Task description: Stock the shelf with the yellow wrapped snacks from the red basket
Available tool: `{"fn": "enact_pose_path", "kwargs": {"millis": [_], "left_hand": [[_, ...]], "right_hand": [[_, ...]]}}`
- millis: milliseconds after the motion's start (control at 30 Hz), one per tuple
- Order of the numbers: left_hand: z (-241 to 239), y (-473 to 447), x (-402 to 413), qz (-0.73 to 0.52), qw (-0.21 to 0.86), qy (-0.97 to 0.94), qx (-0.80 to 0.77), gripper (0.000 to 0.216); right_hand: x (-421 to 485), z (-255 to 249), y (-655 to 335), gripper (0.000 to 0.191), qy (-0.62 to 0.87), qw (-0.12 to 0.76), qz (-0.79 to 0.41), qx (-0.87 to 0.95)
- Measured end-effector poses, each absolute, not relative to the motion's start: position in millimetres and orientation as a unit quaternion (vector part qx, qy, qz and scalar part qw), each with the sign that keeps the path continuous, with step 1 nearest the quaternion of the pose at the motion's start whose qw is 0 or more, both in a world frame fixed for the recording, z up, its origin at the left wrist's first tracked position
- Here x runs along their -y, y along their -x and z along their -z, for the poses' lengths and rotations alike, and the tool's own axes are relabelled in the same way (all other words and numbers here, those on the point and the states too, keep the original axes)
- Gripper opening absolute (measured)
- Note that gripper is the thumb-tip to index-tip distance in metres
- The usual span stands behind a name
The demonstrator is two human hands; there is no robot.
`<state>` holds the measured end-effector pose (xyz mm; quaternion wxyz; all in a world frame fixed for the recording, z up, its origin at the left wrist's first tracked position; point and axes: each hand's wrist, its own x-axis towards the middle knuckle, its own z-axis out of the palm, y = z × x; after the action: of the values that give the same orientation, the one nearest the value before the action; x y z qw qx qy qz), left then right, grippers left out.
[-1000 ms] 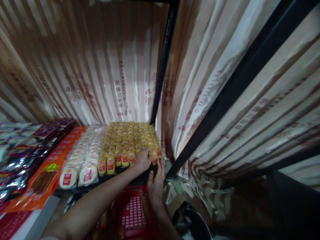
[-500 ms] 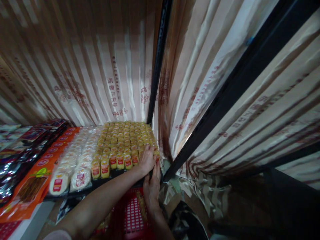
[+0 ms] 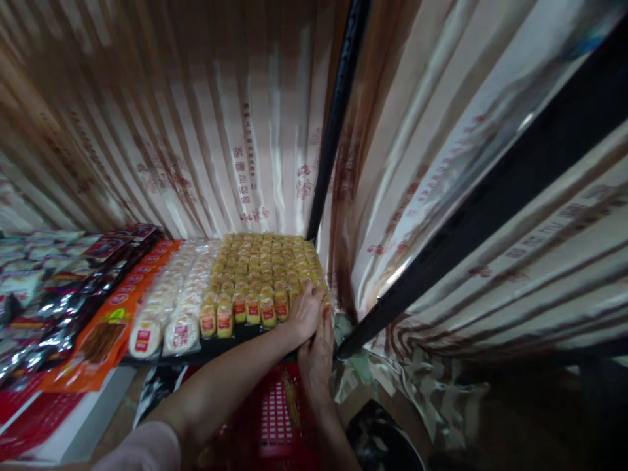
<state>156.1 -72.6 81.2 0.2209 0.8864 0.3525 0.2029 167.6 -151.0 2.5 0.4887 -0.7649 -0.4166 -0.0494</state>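
Note:
My left hand (image 3: 308, 311) reaches from the left to the front right corner of a block of small yellow wrapped cakes (image 3: 265, 261). Its fingers are curled over the packets there, and it hides most of what it grips. Just below and to the right, my right hand (image 3: 318, 360) points upward, its fingers straight and pressed close together against a yellow packet at the row's end. The two hands touch or nearly touch. Front-row cakes stand upright with red labels facing me.
Left of the cakes are white round packets (image 3: 181, 333), an orange bag (image 3: 108, 333) and dark shiny pouches (image 3: 63, 307). A red basket (image 3: 277, 418) sits below the shelf edge. Black posts (image 3: 338, 124) and printed curtains (image 3: 265, 131) enclose the back and right.
The view has shifted, so the shelf goods and both hands appear farther right. My hands stay at the same corner of the cakes, close together.

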Motion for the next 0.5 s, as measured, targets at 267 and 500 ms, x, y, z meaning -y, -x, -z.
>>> {"fn": "enact_pose_path", "kwargs": {"millis": [267, 500], "left_hand": [[-92, -97, 97, -0.265, 0.216, -0.877, -0.338, 0.037], [-69, -7, 116, -0.347, 0.212, -0.812, -0.419, 0.034]], "right_hand": [[146, -1, -171, 0.053, 0.763, 0.492, 0.043, 0.417], [147, -12, -166, 0.048, 0.746, 0.514, 0.079, 0.416]]}}
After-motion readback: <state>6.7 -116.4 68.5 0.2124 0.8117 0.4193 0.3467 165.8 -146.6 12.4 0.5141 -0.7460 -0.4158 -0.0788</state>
